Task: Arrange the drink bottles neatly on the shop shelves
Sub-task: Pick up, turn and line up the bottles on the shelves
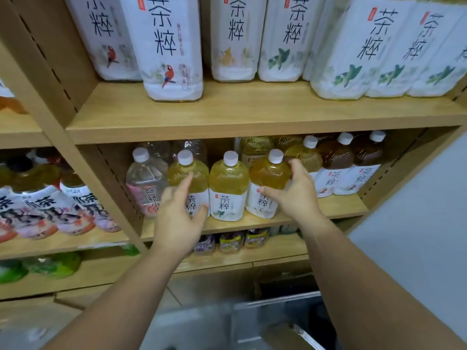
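Right grip: the right hand (pixel 294 192) is clasping the amber-yellow plastic tea bottle with a white cap (pixel 269 176), with the thumb crossing its label and the fingers wrapping round its far side.
Left grip: the left hand (pixel 177 218) is lying open, its straight forefinger touching the pale yellow plastic tea bottle (pixel 188 179) without clasping it.
Place: both bottles are standing at the front of the light wooden middle shelf (pixel 341 208), with a third yellow tea bottle (pixel 228 185) sitting between them.
Axis: the amber-yellow bottle's long axis is running close to vertical, cap up and leaning slightly rightward, though the wide lens may be causing that. Its label is facing outward.
Tipping risk: these bottles are looking tall and top-heavy, so pushing high on the shoulder could be rocking one into its neighbour.
Edge risk: the bases are sitting near the front lip, so pulling outward could be sending a bottle off the shelf.
Facing risk: twisting one-handed could be turning the label away.
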{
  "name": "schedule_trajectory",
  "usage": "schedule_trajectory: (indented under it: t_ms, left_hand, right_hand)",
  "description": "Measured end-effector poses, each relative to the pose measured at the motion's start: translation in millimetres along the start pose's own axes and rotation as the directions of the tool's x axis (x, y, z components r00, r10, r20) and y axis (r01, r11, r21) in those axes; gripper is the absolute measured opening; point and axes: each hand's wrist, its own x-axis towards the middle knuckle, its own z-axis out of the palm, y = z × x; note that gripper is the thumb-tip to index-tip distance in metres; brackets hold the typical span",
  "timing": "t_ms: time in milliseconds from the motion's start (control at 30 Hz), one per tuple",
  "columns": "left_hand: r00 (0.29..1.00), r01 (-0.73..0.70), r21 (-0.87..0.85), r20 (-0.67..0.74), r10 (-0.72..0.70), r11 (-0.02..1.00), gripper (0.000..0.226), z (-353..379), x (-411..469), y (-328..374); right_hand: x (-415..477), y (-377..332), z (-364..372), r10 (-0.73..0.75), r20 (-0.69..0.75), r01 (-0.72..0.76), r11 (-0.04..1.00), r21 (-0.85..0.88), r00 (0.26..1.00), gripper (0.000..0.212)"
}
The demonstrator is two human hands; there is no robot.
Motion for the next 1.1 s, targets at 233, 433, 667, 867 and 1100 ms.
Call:
schedule_trajectory:
  t_ms: [233,433,667,867,1100]
  left_hand:
    - [1.000,-0.008,-0.017,-0.007,0.008,1.000,0.082,10,-2,1]
    - [1.000,-0.019,-0.068,-0.006,0.019,0.997,0.077,10,-5,7]
    - [0.969,-0.075,-0.182,0.220,0.115,0.980,0.073,20,-9,51]
    - [0.865,-0.047,-0.402,0.441,0.239,0.914,0.091,11,3,95]
    - [0.866,-0.142,-0.682,0.265,0.424,0.717,0.061,-44,17,155]
  right_hand:
    - [-8,-1,1,-0.018,-0.075,0.020,0.999,0.030,0.997,0.080]
    - [-31,15,-16,0.043,-0.127,-0.027,0.991,0.130,0.991,0.073]
    - [-55,5,-51,0.042,-0.053,-0.030,0.976,0.216,0.998,0.072]
    - [-58,-48,-106,-0.226,0.105,0.194,0.948,0.251,0.968,0.076]
    - [-47,-120,-161,-0.405,0.024,0.355,0.826,0.439,0.914,0.073]
